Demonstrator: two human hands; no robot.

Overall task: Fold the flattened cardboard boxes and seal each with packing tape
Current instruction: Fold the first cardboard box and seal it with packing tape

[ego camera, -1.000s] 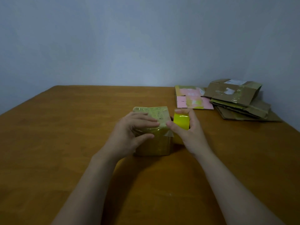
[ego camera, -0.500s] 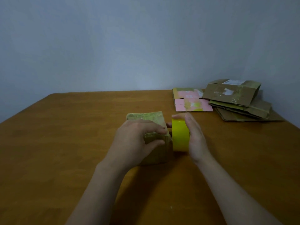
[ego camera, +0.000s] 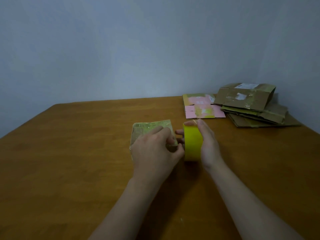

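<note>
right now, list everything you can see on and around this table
small box: one, brown under glossy greenish tape, middle of table
tape roll: one, yellow, held on edge just right of the small box
pink flat box: one, pink and brown, far right of table
flattened boxes: one stack, brown, number unclear, far right corner
table: one, brown wood
wall: grey-blue, behind the table
left hand: grips the small box at its near right edge
right hand: holds the tape roll

left hand [ego camera: 154,149]: fingers curled, seemingly pinching | right hand [ego camera: 208,144]: cupped, gripping
</note>
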